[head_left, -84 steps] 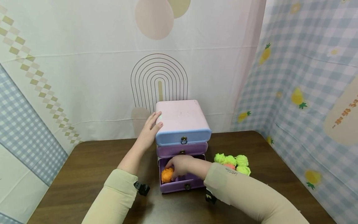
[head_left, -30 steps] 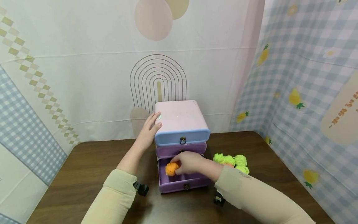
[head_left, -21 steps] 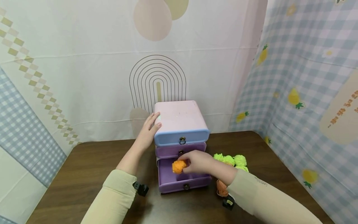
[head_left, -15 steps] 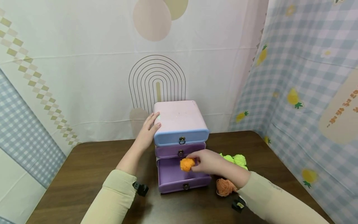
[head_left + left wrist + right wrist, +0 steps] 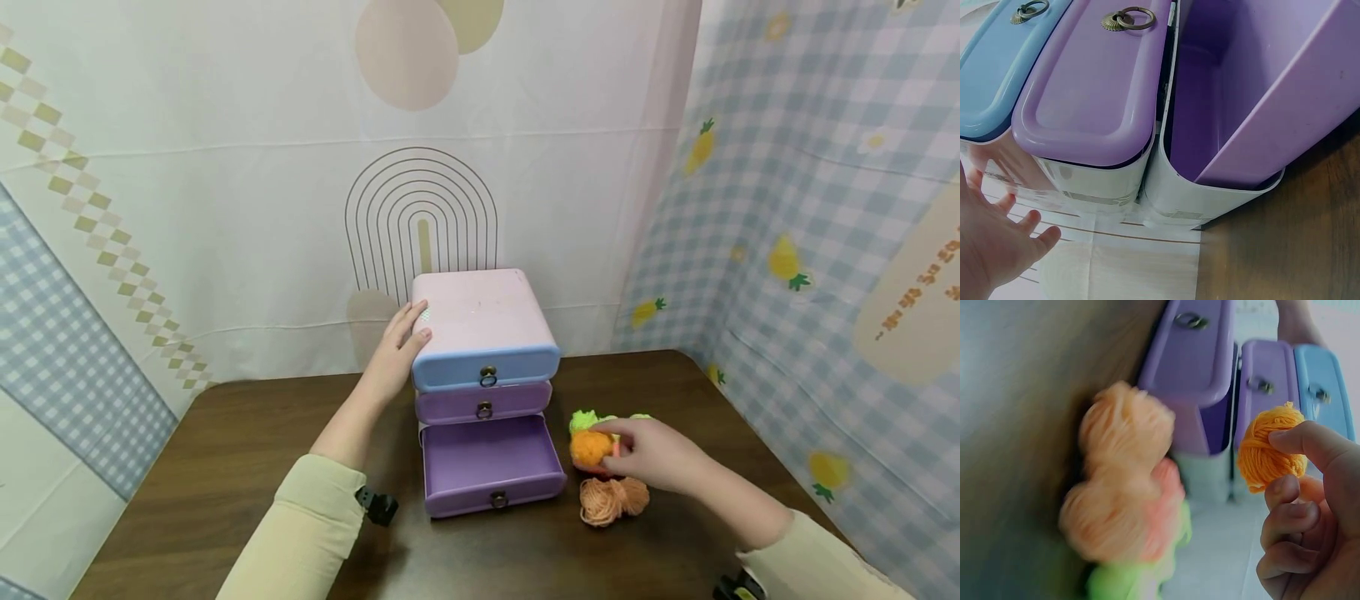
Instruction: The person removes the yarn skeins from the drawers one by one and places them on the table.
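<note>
My right hand (image 5: 660, 454) pinches an orange yarn bundle (image 5: 588, 448) between thumb and fingers, above the yarn at the right of a small drawer unit (image 5: 483, 312). In the right wrist view the orange yarn's wound strands show plainly. My left hand (image 5: 393, 354) rests against the upper left side of the unit, its fingers extended. The unit's bottom purple drawer (image 5: 480, 454) is pulled out, and its bare floor shows. Above it, the middle purple drawer (image 5: 450, 406) and the blue top drawer (image 5: 450, 371) are pushed in.
A peach yarn bundle (image 5: 611, 500) lies on the brown table (image 5: 300, 508) right of the drawer. Behind it, bright green yarn (image 5: 582, 421) and coral yarn are partly hidden by my right hand. A patterned cloth wall (image 5: 247, 250) stands behind the unit.
My right hand has lifted the orange yarn out of the bottom drawer and carried it right, over the other yarn. My left hand stays on the unit.
</note>
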Demonstrator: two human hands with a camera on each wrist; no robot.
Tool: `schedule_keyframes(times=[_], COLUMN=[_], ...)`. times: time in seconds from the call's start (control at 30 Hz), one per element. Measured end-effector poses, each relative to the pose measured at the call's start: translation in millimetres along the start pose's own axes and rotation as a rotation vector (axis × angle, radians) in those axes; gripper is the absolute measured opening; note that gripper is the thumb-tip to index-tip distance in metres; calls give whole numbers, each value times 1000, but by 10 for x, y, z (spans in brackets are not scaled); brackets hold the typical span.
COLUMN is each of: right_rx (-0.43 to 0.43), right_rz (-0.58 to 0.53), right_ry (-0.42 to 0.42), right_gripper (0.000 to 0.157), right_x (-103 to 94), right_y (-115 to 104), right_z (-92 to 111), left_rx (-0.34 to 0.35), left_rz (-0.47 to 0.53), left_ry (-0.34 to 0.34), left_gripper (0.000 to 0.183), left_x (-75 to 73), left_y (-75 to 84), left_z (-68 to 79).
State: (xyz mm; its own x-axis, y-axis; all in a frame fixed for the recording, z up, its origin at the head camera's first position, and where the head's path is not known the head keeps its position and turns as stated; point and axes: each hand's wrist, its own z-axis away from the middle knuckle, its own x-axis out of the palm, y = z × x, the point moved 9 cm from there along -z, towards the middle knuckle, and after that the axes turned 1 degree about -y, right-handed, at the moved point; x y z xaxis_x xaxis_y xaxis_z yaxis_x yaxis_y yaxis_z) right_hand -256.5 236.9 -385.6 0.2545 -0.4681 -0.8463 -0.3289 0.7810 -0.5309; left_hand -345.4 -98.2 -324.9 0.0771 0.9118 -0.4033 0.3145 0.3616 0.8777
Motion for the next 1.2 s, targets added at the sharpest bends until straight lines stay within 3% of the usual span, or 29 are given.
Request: schedule_keyframes(times=[0.13, 0.37, 0.7, 1.2], right_rx=[52, 153, 272, 364], right_rz=[-6, -40, -31, 82], right_ry=[25, 29, -43, -105], right_gripper=[45, 48, 51, 56], right_x=[-67, -82, -44, 192], right_y=[271, 683, 1047, 1306], right_z=[183, 450, 647, 635], left_rx=[15, 35, 37, 36], left_rz=[-4, -22, -14, -11], left_ry=[11, 17, 20, 34], left_gripper=[58, 59, 58, 59], left_x=[16, 14, 9, 8], left_y=[-216, -220, -224, -208], left_z=[-105, -112, -102, -75])
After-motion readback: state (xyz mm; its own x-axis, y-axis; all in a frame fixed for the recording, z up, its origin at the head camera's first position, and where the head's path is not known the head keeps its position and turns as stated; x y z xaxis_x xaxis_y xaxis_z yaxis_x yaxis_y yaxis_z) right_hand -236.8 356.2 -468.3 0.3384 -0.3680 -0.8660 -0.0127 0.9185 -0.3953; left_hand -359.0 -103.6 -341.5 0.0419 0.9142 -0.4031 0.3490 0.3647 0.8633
